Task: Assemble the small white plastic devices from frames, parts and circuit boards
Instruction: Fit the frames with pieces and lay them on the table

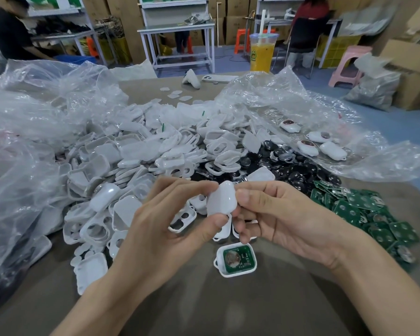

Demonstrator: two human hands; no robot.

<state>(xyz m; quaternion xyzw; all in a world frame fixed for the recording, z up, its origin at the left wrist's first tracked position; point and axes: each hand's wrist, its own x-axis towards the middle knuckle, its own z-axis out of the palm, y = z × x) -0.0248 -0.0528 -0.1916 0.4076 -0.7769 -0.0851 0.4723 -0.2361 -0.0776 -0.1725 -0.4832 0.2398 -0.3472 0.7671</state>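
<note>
The left hand and the right hand meet above the brown-grey tabletop. Both pinch a small white rounded plastic shell, held up in the air between them with its smooth domed side toward the camera. The left fingers curl over its upper left edge, and the left thumb presses up against its lower edge. The right thumb lies against its right side, with the other right fingers curled in below (what they touch behind the shell cannot be told).

Just beneath the hands, flat on the tabletop, lies a white rounded-square plastic frame with a green circuit board seated in it. A round metal contact sits at the board's middle. Beyond the hands spreads a big heap of loose white plastic frames and covers, spilling from crumpled clear plastic bags. To the right of the heap lies a pile of shiny black round discs. Nearer, at the right, is a pile of loose green square circuit boards. A few closed white devices rest on a clear bag farther right. At the far edge of the tabletop stands a clear plastic cup of orange drink with a straw.
</note>
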